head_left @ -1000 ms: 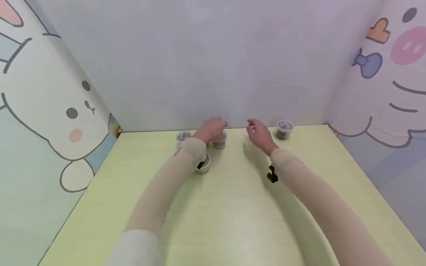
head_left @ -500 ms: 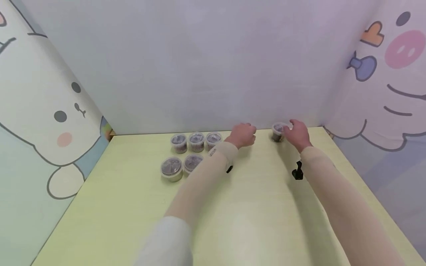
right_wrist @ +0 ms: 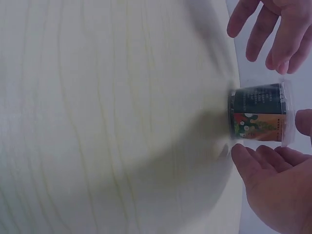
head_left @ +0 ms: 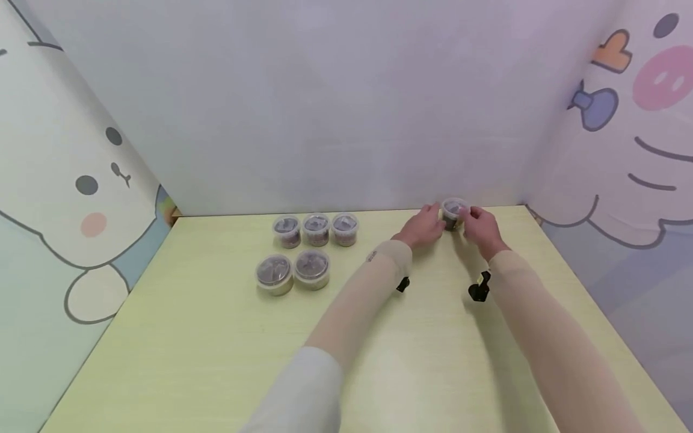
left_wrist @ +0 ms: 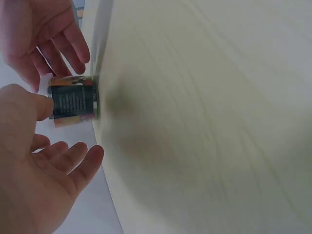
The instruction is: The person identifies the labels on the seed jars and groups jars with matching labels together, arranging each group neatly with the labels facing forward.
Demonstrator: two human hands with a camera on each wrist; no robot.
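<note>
A small clear-lidded cup with dark contents (head_left: pixel 452 215) stands upright near the table's back edge. The wrist views show its dark green label with an orange picture panel. My left hand (head_left: pixel 425 227) is at its left side, fingers loosely spread, with the thumb by the lid in the left wrist view. On the other side, my right hand (head_left: pixel 483 230) has its thumb over the lid's edge and its fingers along the cup's wall; in the right wrist view the right hand (right_wrist: pixel 273 190) lies beside the cup (right_wrist: pixel 258 112). Neither hand plainly closes round it.
Left of centre, three small lidded cups (head_left: pixel 316 230) form a row. In front of them sit two wider lidded tubs, one left (head_left: pixel 274 275) and one right (head_left: pixel 312 269). A plain backdrop (head_left: pixel 346 120) rises behind the pale yellow table (head_left: pixel 216 361).
Both hands have moved right, my left away from the small cups and across to the dark cup, my right to its right side. The cups and tubs at left are now uncovered.
</note>
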